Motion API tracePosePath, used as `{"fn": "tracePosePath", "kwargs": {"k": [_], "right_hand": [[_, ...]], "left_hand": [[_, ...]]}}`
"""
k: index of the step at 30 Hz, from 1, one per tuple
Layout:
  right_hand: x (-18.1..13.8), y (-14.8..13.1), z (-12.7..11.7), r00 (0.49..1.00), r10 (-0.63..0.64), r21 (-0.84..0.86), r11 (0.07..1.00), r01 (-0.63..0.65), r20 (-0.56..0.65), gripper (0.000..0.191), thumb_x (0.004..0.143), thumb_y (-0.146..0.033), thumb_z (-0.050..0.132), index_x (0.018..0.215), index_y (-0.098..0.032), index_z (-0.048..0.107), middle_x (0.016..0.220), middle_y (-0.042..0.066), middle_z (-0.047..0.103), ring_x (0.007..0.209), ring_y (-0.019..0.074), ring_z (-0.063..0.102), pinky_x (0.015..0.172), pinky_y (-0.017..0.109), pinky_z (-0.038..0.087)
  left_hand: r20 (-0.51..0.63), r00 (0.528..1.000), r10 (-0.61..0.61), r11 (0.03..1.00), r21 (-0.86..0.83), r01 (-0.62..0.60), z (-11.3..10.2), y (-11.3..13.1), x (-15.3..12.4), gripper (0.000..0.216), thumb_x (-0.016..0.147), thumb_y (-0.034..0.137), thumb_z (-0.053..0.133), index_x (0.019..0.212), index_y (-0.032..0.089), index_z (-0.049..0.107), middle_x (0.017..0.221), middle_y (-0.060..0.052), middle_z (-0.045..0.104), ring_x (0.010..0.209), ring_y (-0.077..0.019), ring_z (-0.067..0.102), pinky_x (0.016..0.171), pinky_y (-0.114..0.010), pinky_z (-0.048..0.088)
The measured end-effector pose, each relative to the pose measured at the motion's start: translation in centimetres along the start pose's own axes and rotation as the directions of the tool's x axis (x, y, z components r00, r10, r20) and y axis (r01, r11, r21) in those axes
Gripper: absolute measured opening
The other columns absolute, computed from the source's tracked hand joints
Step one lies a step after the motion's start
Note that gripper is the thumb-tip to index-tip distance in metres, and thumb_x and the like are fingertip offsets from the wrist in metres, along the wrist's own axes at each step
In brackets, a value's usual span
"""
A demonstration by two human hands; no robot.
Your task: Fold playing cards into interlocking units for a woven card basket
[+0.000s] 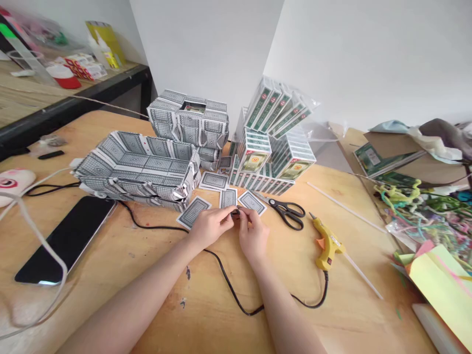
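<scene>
My left hand [213, 225] and my right hand [253, 235] meet in the middle of the table, fingertips pinched together. Between them is a small dark piece [235, 213], mostly covered by the fingers, so its kind is not clear. Just beyond the hands lie loose playing cards [193, 211], patterned backs up, one beside my left hand and another [252, 202] by the right fingertips. An open box woven from folded playing cards [143, 169] stands to the left. Behind it rises a second, bulkier card structure [190, 118] with an opening on top.
Card packs [254, 152] are stacked at the back, some leaning. Black-handled scissors [289, 212] and a yellow glue gun [327, 246] lie to the right; its black cord [228, 285] passes under my forearms. A phone [68, 241] lies left. Coloured pipe cleaners [435, 211] crowd the right edge.
</scene>
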State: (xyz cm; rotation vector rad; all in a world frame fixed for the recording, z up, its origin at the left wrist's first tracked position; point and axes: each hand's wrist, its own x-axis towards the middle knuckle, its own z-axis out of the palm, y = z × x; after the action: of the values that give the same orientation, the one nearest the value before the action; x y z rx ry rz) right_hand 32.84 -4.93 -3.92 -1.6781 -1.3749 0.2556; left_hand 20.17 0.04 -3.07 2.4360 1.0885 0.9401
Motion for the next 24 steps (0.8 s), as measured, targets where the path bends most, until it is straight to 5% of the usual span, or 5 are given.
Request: {"fn": "tracePosePath", "kwargs": {"k": [15, 24], "right_hand": [[0.21, 0.22, 0.08, 0.998, 0.004, 0.108, 0.994, -0.012, 0.069, 0.031, 0.084, -0.019, 0.040, 0.113, -0.020, 0.050, 0.091, 0.005, 0.064, 0.075, 0.0139, 0.062, 0.070, 0.026, 0.051], [0.58, 0.71, 0.26, 0.988, -0.138, -0.108, 0.986, 0.130, -0.073, 0.018, 0.079, -0.018, 0.049, 0.093, -0.017, 0.060, 0.081, 0.006, 0.064, 0.081, 0.0188, 0.056, 0.073, 0.033, 0.048]], "left_hand": [[-0.032, 0.996, -0.089, 0.987, -0.134, 0.084, 0.22, -0.11, 0.04, 0.027, 0.079, 0.016, 0.048, 0.102, 0.020, 0.061, 0.088, -0.001, 0.070, 0.068, -0.0110, 0.064, 0.065, -0.020, 0.047], [-0.062, 0.976, -0.211, 0.945, -0.269, 0.187, -0.01, -0.23, 0.22, 0.016, 0.080, 0.025, 0.054, 0.088, 0.019, 0.066, 0.082, -0.001, 0.071, 0.071, -0.0124, 0.065, 0.066, -0.019, 0.048]]}}
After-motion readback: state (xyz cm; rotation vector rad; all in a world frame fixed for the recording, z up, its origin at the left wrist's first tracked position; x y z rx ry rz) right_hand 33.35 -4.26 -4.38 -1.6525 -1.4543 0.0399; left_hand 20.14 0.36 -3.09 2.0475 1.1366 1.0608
